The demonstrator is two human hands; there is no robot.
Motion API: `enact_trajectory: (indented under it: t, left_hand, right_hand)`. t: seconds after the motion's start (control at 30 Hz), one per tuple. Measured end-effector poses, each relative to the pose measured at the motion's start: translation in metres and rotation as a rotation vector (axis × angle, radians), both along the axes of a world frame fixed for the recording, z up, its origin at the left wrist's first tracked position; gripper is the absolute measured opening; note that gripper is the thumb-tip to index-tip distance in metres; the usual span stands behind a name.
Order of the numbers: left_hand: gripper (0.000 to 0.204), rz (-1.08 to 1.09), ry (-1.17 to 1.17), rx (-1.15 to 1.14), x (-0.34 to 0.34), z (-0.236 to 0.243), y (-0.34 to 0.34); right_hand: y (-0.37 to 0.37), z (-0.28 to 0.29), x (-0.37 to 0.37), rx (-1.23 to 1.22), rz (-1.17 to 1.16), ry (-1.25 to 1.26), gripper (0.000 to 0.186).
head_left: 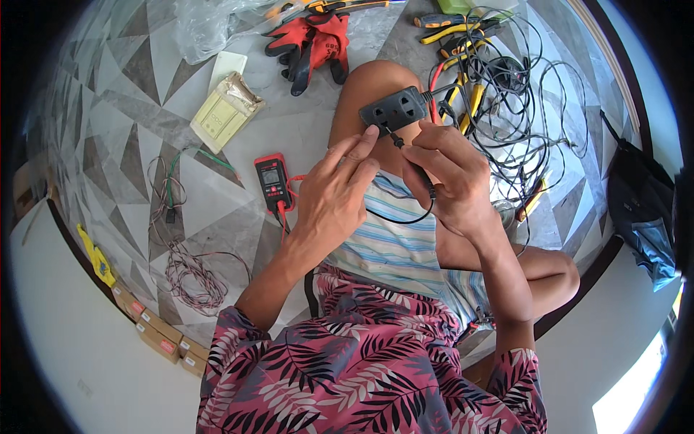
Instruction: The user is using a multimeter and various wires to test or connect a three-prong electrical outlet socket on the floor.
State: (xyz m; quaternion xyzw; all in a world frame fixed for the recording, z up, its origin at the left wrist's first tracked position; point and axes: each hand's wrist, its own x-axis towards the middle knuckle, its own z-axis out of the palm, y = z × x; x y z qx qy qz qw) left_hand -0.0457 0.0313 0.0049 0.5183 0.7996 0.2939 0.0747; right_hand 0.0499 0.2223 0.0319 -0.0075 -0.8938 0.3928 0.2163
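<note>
My right hand (448,173) grips a black probe (400,145), its end at the black socket strip (394,108) over my knee. My left hand (332,188) has curled fingers, one tip at the strip's lower left corner; what they hold is hidden. Left of it lies a red-and-black multimeter (273,181) with red and black leads, the red one running behind my left hand.
Red-black gloves (311,50), a cream housing (225,116), tangled black cables (549,108), yellow-handled tools (473,101), coiled thin wire (195,282) and clear plastic (202,29) lie around me. Boxes (159,336) line the left wall; a black bag (636,195) is at right.
</note>
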Motion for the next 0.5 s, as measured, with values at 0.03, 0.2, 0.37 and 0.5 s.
enact_trajectory:
  t: [0.03,0.2,0.37,0.5]
  left_hand:
    - [0.035,-0.005,-0.001,-0.004,0.0,0.0,0.0]
    - [0.032,0.0,0.003,-0.013,-0.002,-0.001,-0.003]
    - [0.024,0.008,-0.025,-0.06,-0.003,0.0,-0.002]
    - [0.041,0.006,-0.013,-0.045,0.001,-0.003,0.002]
  right_hand:
    - [0.0,0.0,-0.001,-0.015,-0.002,-0.036,0.03]
    - [-0.004,0.007,-0.01,0.052,0.017,-0.126,0.031]
    - [-0.001,-0.007,-0.014,0.182,0.029,-0.044,0.027]
    - [0.004,-0.015,-0.012,0.197,0.035,-0.026,0.028]
